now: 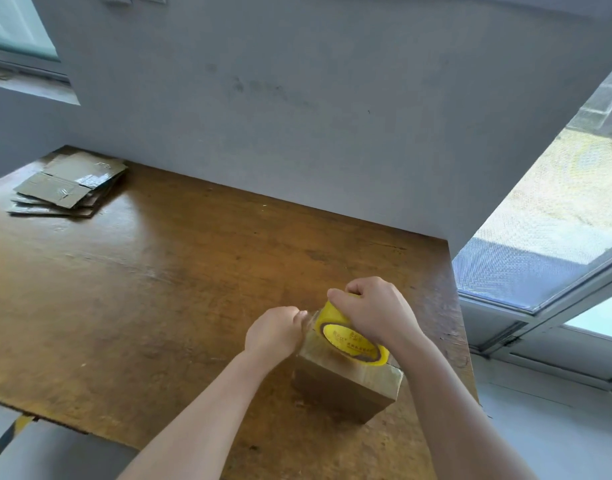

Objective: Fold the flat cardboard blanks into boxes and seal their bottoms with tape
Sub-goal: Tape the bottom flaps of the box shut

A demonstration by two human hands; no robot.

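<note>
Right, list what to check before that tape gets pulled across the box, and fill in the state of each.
1. Box folded up and standing on the table: ok.
2. Right hand grips the tape roll, which rests on the box top: ok.
3. Left hand pinches the tape end beside the roll: ok.
4. Tape lined up over the flap seam: cannot tell, the roll and hands cover it.
5. Tape end stuck down on the cardboard: cannot tell.
6. Stack of flat blanks out of the way at the table's far left corner: ok.
</note>
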